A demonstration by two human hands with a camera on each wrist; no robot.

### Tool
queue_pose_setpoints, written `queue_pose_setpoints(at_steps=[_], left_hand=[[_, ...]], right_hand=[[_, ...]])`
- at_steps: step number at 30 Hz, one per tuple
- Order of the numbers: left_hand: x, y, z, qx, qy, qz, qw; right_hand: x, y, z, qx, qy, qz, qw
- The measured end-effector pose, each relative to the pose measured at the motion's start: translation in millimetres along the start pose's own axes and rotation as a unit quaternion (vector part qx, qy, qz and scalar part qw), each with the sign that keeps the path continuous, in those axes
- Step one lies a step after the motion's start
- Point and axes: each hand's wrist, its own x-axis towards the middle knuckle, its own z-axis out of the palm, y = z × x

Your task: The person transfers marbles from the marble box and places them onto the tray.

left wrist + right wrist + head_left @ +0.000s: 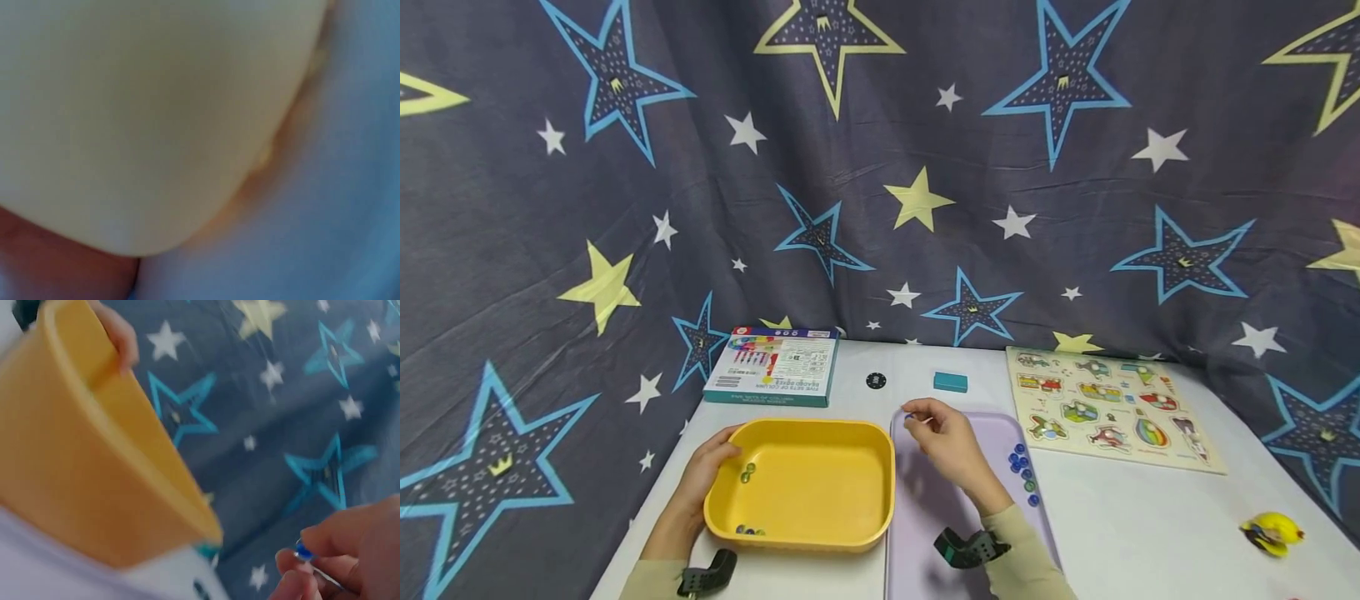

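A yellow plastic bin (pixel 808 487) stands on the white table, and my left hand (pixel 709 461) grips its left rim, thumb over the edge. Inside lie a pair of greenish glass marbles (pixel 747 473) and a few darker ones (pixel 750 531) along the near wall. My right hand (pixel 951 446) pinches a blue glass marble (pixel 304 551) between thumb and fingertips, above the lilac tray (pixel 917 533) and just right of the bin. Several blue and green marbles (pixel 1019 461) lie along the tray's right side. The bin's pale, blurred outer wall (pixel 162 137) fills most of the left wrist view.
Behind the bin lies a flat boxed set (pixel 775 367). A black round chip (pixel 876 381) and a teal block (pixel 951 382) are at the back. A wooden picture puzzle (pixel 1112 408) lies back right; a yellow toy (pixel 1272 533) sits far right. A starry curtain (pixel 865 142) hangs behind.
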Motion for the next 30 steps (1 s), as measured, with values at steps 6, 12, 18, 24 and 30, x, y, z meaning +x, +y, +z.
queue_pose_setpoints(at_steps=[6,12,18,24,30], left_hand=[[0.5,-0.4,-0.9,-0.005,0.003,-0.001,1.0000],[1.0,-0.5,-1.0,0.002,0.001,-0.005,1.0000],[2.5,-0.3,-0.8,0.003,0.000,-0.005,1.0000],[1.3,-0.5,-0.4,0.002,-0.002,-0.009,1.0000],[1.9,-1.0,-0.6,-0.005,-0.006,-0.012,0.9999]], right_hand=[[8.1,33.5,-13.9,-0.045,0.035,0.049,0.997],[9.0,56.4,-8.0,-0.110,0.050,0.046,0.992],[6.6,64.6,3.6,-0.150,0.064,0.030,0.986],[5.3,69.6,10.9,-0.205,0.071,0.001,0.976],[5.1,73.0,14.8,-0.226,0.084,0.008,0.970]])
